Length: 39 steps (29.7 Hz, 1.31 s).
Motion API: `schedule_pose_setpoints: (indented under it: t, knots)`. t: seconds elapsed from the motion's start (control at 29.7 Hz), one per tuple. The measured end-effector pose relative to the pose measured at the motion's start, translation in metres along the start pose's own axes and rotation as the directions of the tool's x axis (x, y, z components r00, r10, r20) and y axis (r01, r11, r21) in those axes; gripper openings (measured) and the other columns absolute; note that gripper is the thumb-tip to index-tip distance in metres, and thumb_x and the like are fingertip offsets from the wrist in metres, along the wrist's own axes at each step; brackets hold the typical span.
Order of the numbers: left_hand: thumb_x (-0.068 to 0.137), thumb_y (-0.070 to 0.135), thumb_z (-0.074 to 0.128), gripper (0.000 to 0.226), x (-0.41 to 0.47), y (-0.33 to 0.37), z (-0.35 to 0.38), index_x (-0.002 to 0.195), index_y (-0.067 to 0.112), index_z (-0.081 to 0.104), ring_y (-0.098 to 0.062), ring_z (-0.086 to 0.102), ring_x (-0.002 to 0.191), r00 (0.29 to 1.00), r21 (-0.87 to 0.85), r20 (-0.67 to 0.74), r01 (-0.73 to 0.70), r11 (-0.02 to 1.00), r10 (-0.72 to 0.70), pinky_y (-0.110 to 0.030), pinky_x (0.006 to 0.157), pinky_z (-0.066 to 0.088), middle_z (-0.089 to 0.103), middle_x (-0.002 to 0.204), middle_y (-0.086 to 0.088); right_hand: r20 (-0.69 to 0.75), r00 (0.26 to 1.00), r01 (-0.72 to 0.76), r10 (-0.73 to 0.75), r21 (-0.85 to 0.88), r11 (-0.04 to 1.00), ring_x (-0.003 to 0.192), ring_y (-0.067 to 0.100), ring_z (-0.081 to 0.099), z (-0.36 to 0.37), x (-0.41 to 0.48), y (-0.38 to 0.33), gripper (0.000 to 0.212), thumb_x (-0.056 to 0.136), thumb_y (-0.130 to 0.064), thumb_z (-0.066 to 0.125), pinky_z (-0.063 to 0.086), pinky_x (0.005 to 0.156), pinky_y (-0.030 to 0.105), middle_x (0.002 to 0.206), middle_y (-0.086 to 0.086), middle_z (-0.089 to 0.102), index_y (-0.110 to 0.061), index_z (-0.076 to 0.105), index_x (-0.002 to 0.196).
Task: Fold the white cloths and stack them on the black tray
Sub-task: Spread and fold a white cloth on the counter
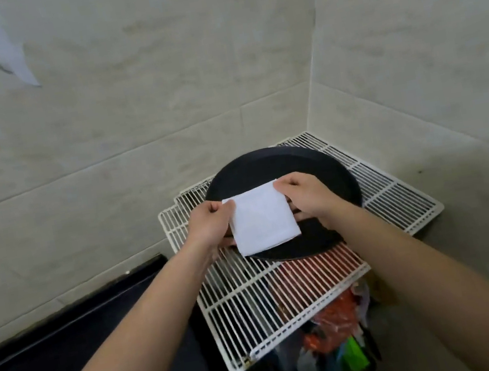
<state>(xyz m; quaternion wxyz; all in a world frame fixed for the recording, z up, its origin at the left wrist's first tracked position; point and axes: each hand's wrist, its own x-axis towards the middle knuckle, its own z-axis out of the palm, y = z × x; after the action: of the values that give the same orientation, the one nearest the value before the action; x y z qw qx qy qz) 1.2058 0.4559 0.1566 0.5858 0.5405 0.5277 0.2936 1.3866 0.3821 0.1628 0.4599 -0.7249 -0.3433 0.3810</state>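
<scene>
A folded white cloth (260, 219), roughly square, is held flat between both hands just above the near left part of the round black tray (269, 165). My left hand (209, 225) grips the cloth's left edge and my right hand (308, 195) grips its upper right corner and right edge. The tray's bare far half shows no other cloth; its near right part is hidden by my right hand and wrist. The tray rests on white wire racks.
White wire racks (287, 294) lie stacked in the tiled wall corner, overhanging a bin of colourful rubbish (343, 337) below. A dark counter surface (71, 360) runs along the left. Tiled walls close in behind and to the right.
</scene>
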Motion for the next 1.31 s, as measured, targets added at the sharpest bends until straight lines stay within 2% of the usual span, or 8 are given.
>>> schedule_pose_setpoints:
  t: [0.24, 0.34, 0.4, 0.5, 0.67, 0.84, 1.01, 1.31]
  knots:
    - [0.09, 0.034, 0.061, 0.035, 0.063, -0.004, 0.014, 0.082, 0.0, 0.061, -0.036, 0.069, 0.08, 0.972, 0.168, -0.235, 0.065, 0.984, -0.024, -0.047, 0.055, 0.06, 0.063, 0.082, -0.016, 0.084, 0.996, 0.038, -0.021, -0.209, 0.977, 0.091, 0.013, 0.065, 0.01, 0.091, 0.007, 0.027, 0.099, -0.035, 0.055, 0.061, 0.072, 0.034, 0.113, -0.002, 0.065, -0.024, 0.062, 0.123]
    - [0.086, 0.045, 0.055, 0.044, 0.066, -0.009, 0.008, 0.074, 0.003, 0.058, -0.034, 0.067, 0.077, 0.973, 0.512, -0.169, -0.048, 0.858, 0.155, -0.042, 0.067, 0.057, 0.064, 0.073, -0.013, 0.123, 0.967, 0.252, -0.225, -0.615, 0.747, 0.104, 0.017, 0.063, 0.002, 0.1, 0.017, 0.041, 0.1, -0.042, 0.051, 0.055, 0.086, 0.037, 0.127, -0.001, 0.061, -0.025, 0.052, 0.137]
    - [0.093, 0.035, 0.057, 0.031, 0.054, -0.012, 0.007, 0.097, 0.005, 0.064, -0.03, 0.063, 0.096, 0.945, 0.671, -0.063, -0.199, 0.714, 0.321, -0.036, 0.082, 0.05, 0.066, 0.095, -0.009, 0.213, 0.906, 0.408, -0.366, -0.669, 0.621, 0.109, 0.017, 0.06, -0.008, 0.099, 0.025, 0.045, 0.101, -0.042, 0.048, 0.052, 0.088, 0.035, 0.139, -0.001, 0.049, -0.027, 0.046, 0.143]
    - [0.095, 0.038, 0.055, 0.051, 0.046, -0.021, 0.006, 0.138, 0.012, 0.05, -0.027, 0.041, 0.133, 0.882, 0.82, 0.148, -0.362, 0.442, 0.448, -0.042, 0.11, 0.035, 0.048, 0.142, -0.01, 0.41, 0.802, 0.593, -0.434, -0.629, 0.502, 0.134, 0.02, 0.044, -0.017, 0.095, 0.034, 0.05, 0.102, -0.047, 0.042, 0.044, 0.104, 0.038, 0.154, -0.003, 0.032, -0.03, 0.038, 0.15]
    - [0.102, 0.049, 0.029, 0.067, 0.055, -0.041, 0.002, 0.157, 0.017, 0.009, -0.017, -0.01, 0.151, 0.957, 0.935, 0.273, -0.288, 0.209, 0.095, -0.055, 0.119, 0.007, -0.003, 0.165, 0.003, 0.638, 0.741, 0.672, -0.208, -0.703, 0.233, 0.153, 0.021, -0.002, -0.006, 0.089, 0.049, 0.064, 0.104, -0.055, 0.02, 0.007, 0.124, 0.045, 0.167, -0.004, -0.006, -0.027, 0.004, 0.159]
    - [0.101, 0.056, 0.018, 0.069, 0.047, -0.047, -0.001, 0.157, 0.019, 0.002, -0.016, -0.017, 0.149, 0.961, 0.924, 0.261, -0.277, 0.264, 0.093, -0.052, 0.121, 0.002, -0.008, 0.164, 0.003, 0.618, 0.771, 0.634, -0.153, -0.722, 0.277, 0.153, 0.022, -0.008, -0.006, 0.085, 0.047, 0.067, 0.103, -0.057, 0.017, 0.001, 0.124, 0.045, 0.167, -0.005, -0.009, -0.026, -0.001, 0.159]
    - [0.095, 0.065, 0.006, 0.072, 0.019, -0.037, -0.038, 0.157, 0.027, 0.004, -0.02, -0.016, 0.149, 0.897, 0.94, 0.1, -0.228, 0.255, 0.431, -0.048, 0.122, 0.003, -0.009, 0.164, 0.001, 0.464, 0.786, 0.608, -0.409, -0.702, 0.372, 0.153, 0.022, -0.008, -0.002, 0.072, 0.02, 0.068, 0.103, -0.058, 0.022, 0.004, 0.124, 0.044, 0.167, 0.001, -0.012, -0.028, -0.001, 0.159]
    - [0.093, 0.065, 0.025, 0.077, -0.108, -0.071, -0.189, 0.156, 0.021, 0.02, -0.038, 0.001, 0.15, 0.725, 0.915, -0.404, 0.304, 0.267, 0.558, -0.065, 0.114, 0.014, 0.004, 0.164, -0.014, 0.521, 0.538, 0.779, -0.663, -0.607, 0.155, 0.15, 0.036, -0.017, 0.156, 0.011, -0.036, 0.081, 0.095, -0.071, 0.027, -0.005, 0.121, 0.058, 0.163, 0.012, -0.023, -0.031, -0.005, 0.158]
